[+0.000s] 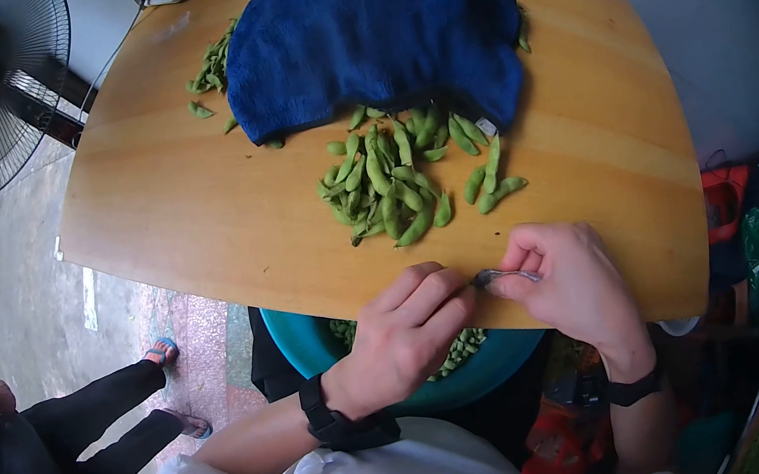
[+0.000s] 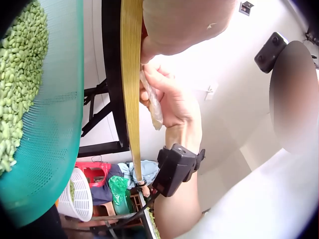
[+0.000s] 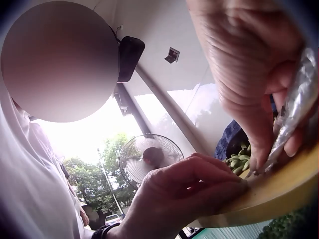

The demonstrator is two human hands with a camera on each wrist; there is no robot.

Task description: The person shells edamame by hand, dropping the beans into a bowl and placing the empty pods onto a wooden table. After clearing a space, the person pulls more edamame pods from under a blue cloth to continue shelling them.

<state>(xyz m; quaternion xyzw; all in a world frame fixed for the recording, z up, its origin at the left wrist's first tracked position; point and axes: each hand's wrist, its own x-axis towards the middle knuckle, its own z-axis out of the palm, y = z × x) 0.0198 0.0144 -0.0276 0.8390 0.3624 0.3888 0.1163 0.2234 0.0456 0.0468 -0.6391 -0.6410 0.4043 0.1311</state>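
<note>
Leaning over the tabletop [image 1: 181,206], the person pinched a slim shiny strip [image 3: 298,102] in the right hand's [image 1: 577,288] fingers, near the front edge. The left hand's [image 1: 403,339] fingers bent close beside it — whether they grasped anything, I couldn't tell. The green pods [image 1: 379,176] lay heaped ahead, by the blue cloth [image 1: 365,36]. They looked light and firm-skinned, likely easy to bruise — best taken mid-pod; the strip seemed slick, wanting a snug pinch.

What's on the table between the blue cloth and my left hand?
A heap of green pods lies between the cloth and your left hand, as the head view shows.
</note>
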